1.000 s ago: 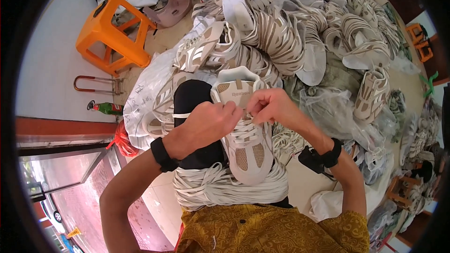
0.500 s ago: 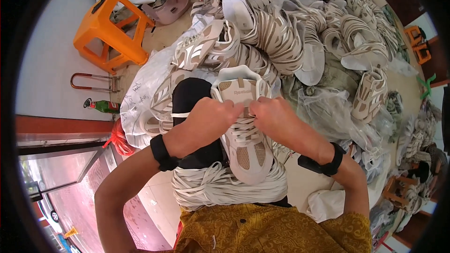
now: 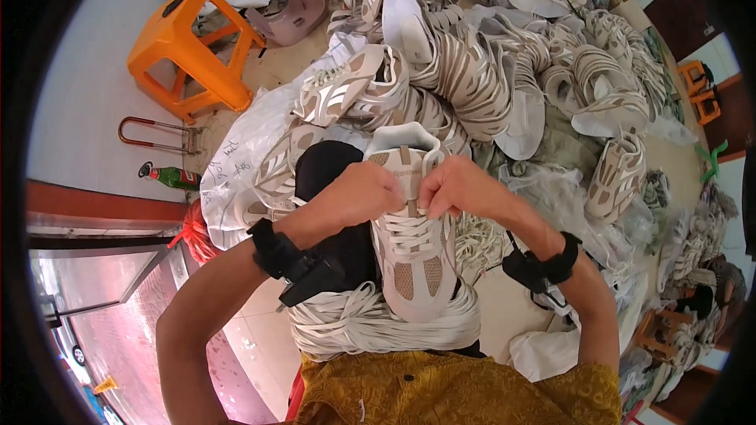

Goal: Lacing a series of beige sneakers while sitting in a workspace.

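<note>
A beige and white sneaker [image 3: 419,277] rests toe toward me on my lap, with white laces criss-crossed through its lower eyelets. My left hand [image 3: 372,193] is closed at the left side of the tongue, its fingertips pressed together on a shoelace, mostly hidden by the fingers. On the opposite side, my right hand [image 3: 458,187] pinches the lace near the upper eyelets, thumb and forefinger pointing down. Under the toe lies a thick bundle of white shoelaces [image 3: 354,321] across my thighs. My black-clad knee [image 3: 329,164] shows beside the shoe.
Stacks of beige shoe uppers [image 3: 465,71] fill the floor ahead, over clear plastic bags. An orange stool [image 3: 193,55], a green bottle [image 3: 173,178] and red string [image 3: 197,232] stand or lie at left. A finished-looking sneaker [image 3: 617,177] sits at right.
My right hand has turned, its thumb and forefinger now pointing down by the eyelets. My left hand stays by the tongue. The shoe sits slightly lower in the picture.
</note>
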{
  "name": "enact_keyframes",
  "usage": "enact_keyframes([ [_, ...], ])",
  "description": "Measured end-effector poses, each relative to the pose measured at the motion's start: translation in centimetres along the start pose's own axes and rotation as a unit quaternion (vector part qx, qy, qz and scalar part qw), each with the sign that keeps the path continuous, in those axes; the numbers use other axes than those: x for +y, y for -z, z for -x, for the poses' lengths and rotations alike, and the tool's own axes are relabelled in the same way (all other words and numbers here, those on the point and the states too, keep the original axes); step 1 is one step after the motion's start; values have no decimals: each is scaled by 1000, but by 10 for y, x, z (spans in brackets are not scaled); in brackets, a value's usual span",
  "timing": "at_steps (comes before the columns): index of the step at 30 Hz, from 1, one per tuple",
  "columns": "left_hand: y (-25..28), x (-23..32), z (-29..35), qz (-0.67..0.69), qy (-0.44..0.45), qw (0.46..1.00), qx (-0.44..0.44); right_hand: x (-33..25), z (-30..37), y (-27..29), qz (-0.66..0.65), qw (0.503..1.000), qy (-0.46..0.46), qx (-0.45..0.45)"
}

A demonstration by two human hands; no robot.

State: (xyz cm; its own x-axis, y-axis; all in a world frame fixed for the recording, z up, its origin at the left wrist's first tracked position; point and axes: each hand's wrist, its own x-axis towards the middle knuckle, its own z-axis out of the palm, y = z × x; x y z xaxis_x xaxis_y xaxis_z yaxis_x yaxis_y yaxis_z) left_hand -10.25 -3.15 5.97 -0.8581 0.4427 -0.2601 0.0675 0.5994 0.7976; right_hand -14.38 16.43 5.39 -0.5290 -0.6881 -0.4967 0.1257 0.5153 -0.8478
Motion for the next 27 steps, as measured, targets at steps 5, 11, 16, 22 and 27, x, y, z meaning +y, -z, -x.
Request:
enact_keyframes([
  [5, 1, 1, 7, 351, 251, 899, -77, 4, 7, -17, 215, 919, 291, 159],
  [11, -17, 8, 16, 31, -53, 993, 97, -6, 16, -4, -66, 996, 10, 67],
  [16, -17, -4, 23, -359, -255, 891, 113, -5, 15, -6, -28, 996, 15, 83],
  [22, -15, 0, 14, -493, -359, 782, 131, 0, 19, -14, 174, 966, 98, 163],
  [27, -20, -3, 8, -393, -330, 848, 134, 0, 14, -20, 379, 889, 156, 203],
])
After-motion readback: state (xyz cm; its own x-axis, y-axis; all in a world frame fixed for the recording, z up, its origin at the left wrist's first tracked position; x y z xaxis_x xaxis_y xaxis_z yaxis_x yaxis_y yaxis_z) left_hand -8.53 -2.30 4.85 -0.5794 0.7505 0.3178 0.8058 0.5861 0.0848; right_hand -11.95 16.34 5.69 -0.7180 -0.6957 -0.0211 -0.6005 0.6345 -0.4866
